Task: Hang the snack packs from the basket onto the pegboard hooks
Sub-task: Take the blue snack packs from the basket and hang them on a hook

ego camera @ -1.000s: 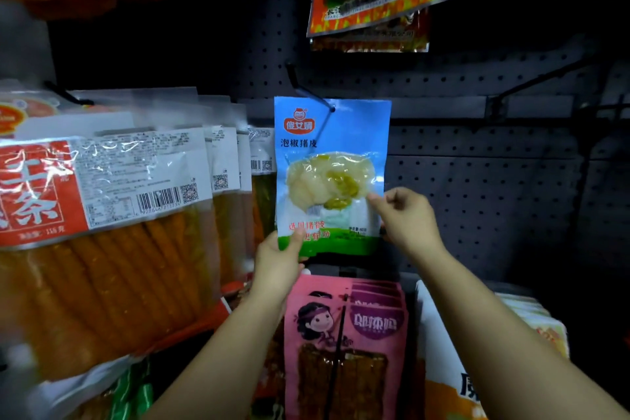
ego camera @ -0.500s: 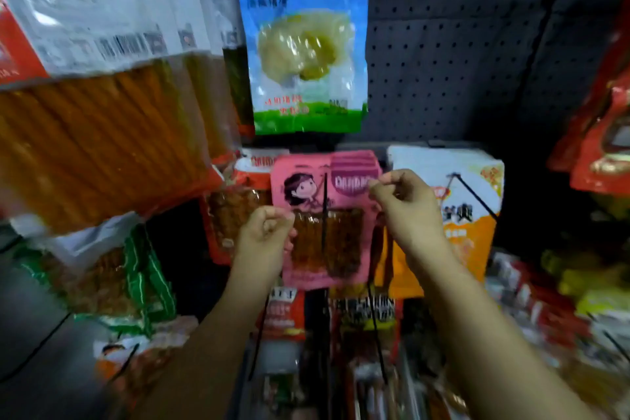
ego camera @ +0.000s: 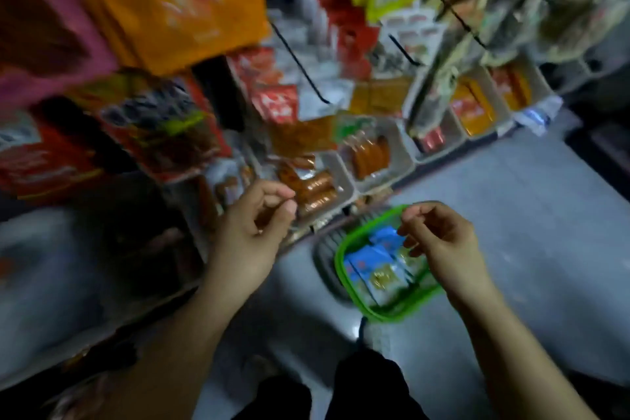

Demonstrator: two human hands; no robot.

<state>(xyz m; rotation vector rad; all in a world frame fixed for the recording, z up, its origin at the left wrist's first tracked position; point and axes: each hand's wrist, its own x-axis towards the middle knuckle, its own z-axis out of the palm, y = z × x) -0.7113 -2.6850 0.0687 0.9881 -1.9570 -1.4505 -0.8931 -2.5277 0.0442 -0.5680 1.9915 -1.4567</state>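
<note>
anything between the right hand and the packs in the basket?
Nothing in the head view. The right hand hovers empty above the green basket, and the blue packs lie uncovered inside it. Blur hides finer detail.

Empty hands [ego camera: 250, 239] [ego camera: 443, 242] above green basket [ego camera: 344, 278] of snack packs [ego camera: 370, 262]

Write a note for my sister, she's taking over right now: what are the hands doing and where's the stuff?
Left hand: fingers loosely curled, holding nothing.
Right hand: same, empty, above the green basket.
Basket sits on the floor and holds blue snack packs; the picture is too blurred to count them.
Done: no pack is in hand now.
Left: pick a pack from the basket and hang it on a free hook. Repeat.
</note>
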